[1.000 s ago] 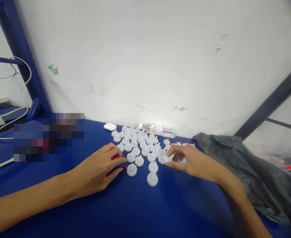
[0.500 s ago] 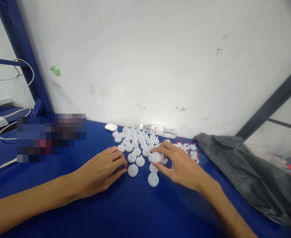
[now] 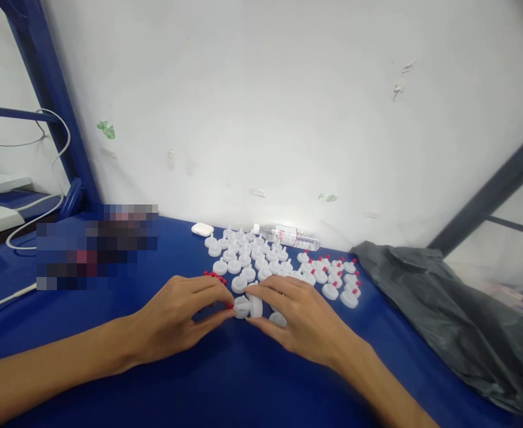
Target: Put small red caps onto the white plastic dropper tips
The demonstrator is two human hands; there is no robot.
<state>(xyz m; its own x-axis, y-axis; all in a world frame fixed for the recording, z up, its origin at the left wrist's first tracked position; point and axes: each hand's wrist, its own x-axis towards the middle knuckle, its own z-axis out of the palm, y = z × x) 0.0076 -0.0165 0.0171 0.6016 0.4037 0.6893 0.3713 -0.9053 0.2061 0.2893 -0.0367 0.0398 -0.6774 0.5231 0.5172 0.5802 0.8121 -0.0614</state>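
In my right hand (image 3: 299, 312) is a white plastic nozzle cap (image 3: 255, 307), pinched by its round base and tipped sideways with its spout to the left. My left hand (image 3: 183, 315) faces it, thumb and forefinger closed on a small red tip cap (image 3: 232, 307), mostly hidden by the fingers. Another white nozzle cap (image 3: 240, 308) stands between the hands, just behind the spout. Small red tip caps (image 3: 217, 277) lie in a pile behind my left hand. Beyond them stand many bare white nozzle caps (image 3: 233, 265). To the right, several nozzle caps wear red tips (image 3: 330, 290).
At the wall lies a clear plastic bottle (image 3: 303, 239) on its side, with a white case (image 3: 202, 229) to its left. Dark grey sheeting (image 3: 426, 303) covers the right side of the blue table (image 3: 243, 380). A white cable (image 3: 21, 291) runs in from the left.
My right hand has moved left and toward me, tipping its nozzle cap sideways. My left hand has come away from the red pile with a red tip cap, and both hands are now close together.
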